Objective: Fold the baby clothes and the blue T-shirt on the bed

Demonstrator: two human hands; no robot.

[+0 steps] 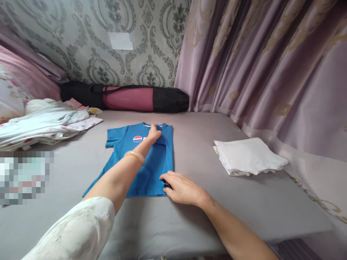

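Note:
A blue T-shirt (pixel 151 169) with a round red, white and blue logo lies on the grey bed surface, its collar towards the wall. Its right side is folded inward over the front, while the left sleeve is spread out. My left hand (pixel 154 133) reaches across the shirt and is closed on the fabric near the collar. At the lower right corner of the shirt, my right hand (pixel 180 187) pinches the hem between thumb and fingers.
Folded white cloths (pixel 249 156) lie at the right. A heap of light clothes (pixel 54 121) is at the left. Along the patterned wall rests a long black and dark pink bag (pixel 128 98). Purple curtains (pixel 244 54) hang at the right.

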